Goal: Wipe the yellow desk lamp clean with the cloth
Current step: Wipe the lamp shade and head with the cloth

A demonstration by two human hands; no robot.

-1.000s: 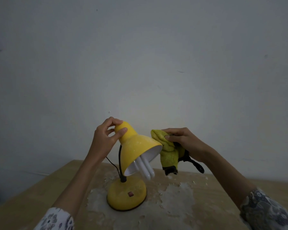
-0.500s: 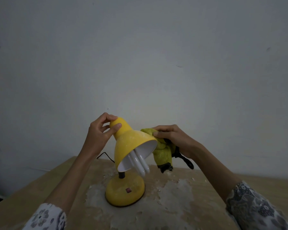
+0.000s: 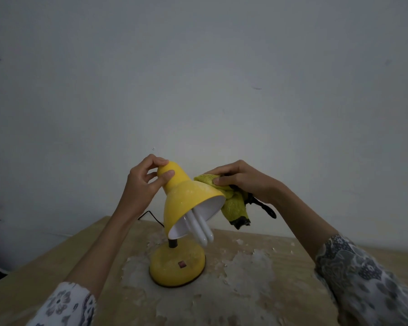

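Head view, the only one. Yellow desk lamp [image 3: 177, 267] standing at desk [image 3: 292, 252] centre, base planted on a patch of flaking white surface, red switch [image 3: 181, 264] facing the camera. Shade [image 3: 189, 198] tilted, mouth opening toward five o'clock, white spiral bulb [image 3: 199, 229] poking out. Left hand [image 3: 141, 182] up at ten o'clock of the shade, grip closed narrow on the rounded cap, thumb in front, fingertips on the crown. Steadying, by the look of it. Right hand [image 3: 243, 180] at two o'clock, grip bunched round the yellow-green cloth [image 3: 231, 201], thumb pinning it down, cloth pressed against the shade's upper right flank near the rim, loose tail with a dark end dangling toward four o'clock. Black cord [image 3: 151, 216] trailing off behind the left forearm.

Step in hand, on this evidence: wiping the outside of the shade. Pale speckling showing on the shade's front and on the base, so plenty left. Next move probably calls for sweeping the cloth round toward the speckled front while the left grip holds the head firm, minding the exposed bulb.
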